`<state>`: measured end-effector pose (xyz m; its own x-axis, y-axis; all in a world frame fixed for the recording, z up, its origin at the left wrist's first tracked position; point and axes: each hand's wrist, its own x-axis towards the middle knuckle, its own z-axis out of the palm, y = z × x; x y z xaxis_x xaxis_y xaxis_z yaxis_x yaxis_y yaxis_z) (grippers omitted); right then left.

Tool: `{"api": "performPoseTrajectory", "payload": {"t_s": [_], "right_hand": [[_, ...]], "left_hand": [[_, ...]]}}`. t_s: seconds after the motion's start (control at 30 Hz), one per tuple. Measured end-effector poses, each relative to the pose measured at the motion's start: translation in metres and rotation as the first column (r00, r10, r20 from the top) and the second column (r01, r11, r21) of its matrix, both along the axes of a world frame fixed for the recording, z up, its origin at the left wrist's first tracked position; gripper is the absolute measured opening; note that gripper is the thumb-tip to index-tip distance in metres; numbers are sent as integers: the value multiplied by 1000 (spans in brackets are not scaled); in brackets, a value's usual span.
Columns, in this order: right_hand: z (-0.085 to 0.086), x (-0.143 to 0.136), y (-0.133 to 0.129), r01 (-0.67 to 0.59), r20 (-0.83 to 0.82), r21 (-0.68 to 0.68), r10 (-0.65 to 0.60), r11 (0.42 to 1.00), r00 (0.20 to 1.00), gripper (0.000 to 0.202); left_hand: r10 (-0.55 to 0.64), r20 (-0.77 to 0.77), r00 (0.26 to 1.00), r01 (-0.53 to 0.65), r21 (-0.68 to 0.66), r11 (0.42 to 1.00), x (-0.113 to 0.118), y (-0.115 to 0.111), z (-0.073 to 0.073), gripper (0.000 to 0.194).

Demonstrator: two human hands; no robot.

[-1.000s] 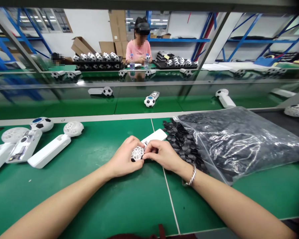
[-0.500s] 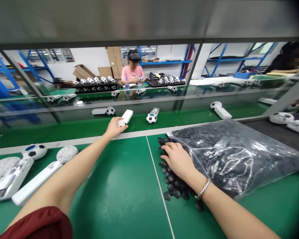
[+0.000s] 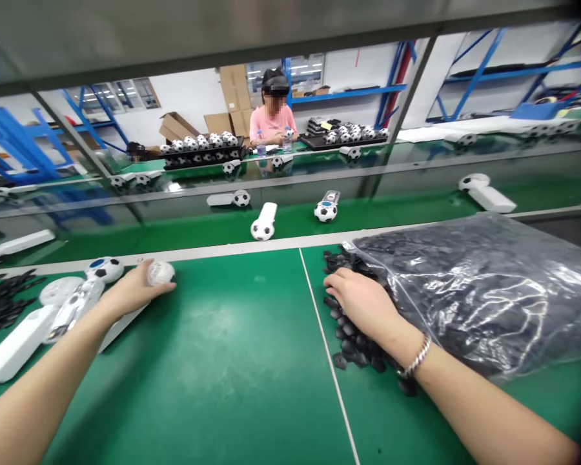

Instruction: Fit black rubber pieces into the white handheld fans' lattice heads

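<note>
On the left of the green table, my left hand (image 3: 134,289) has its fingers and thumb round the ball-shaped head (image 3: 160,274) of a white device. The device's white handle (image 3: 123,326) slopes down beneath my wrist. At the right, my right hand (image 3: 363,302) rests on a heap of small black plastic pieces (image 3: 351,349). Its fingers are drawn together at the heap; whatever lies between the fingertips is hidden. Beside that hand, a large clear bag (image 3: 469,290) full of black pieces lies with its mouth at the heap.
Other white devices (image 3: 17,345) and a pile of black parts (image 3: 2,303) lie at the far left. Football-patterned devices (image 3: 263,229) lie on the green belt (image 3: 198,229) beyond the table's pale edge. A co-worker in pink (image 3: 272,121) sits behind trays of them.
My left hand let go of a device on the belt and came back left to one on the table. The right hand's fingers have drawn together at the heap. The view shifted.
</note>
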<state>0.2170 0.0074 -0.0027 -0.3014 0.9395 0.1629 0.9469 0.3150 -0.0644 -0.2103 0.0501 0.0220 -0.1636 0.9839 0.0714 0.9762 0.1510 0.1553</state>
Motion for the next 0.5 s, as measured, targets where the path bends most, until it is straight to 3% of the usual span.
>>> {"api": "performPoseTrajectory", "payload": {"t_s": [0.1, 0.23, 0.37, 0.5], "right_hand": [[0, -3, -1, -8, -33, -28, 7, 1000, 999, 11], [1, -4, -5, -15, -44, -56, 12, 998, 999, 10], [4, -5, -9, -83, -121, -81, 73, 993, 990, 11], [4, -8, -9, -146, -236, 5, 144, 989, 961, 10]], "left_hand": [[-119, -8, 993, 119, -68, 991, 17, -18, -6, 82], [-264, 58, 963, 265, -23, 964, 85, -38, -2, 79], [-437, 353, 827, 466, 3, 885, 154, -49, -3, 72], [-531, 438, 725, 573, 44, 818, 190, -46, -13, 64]]}}
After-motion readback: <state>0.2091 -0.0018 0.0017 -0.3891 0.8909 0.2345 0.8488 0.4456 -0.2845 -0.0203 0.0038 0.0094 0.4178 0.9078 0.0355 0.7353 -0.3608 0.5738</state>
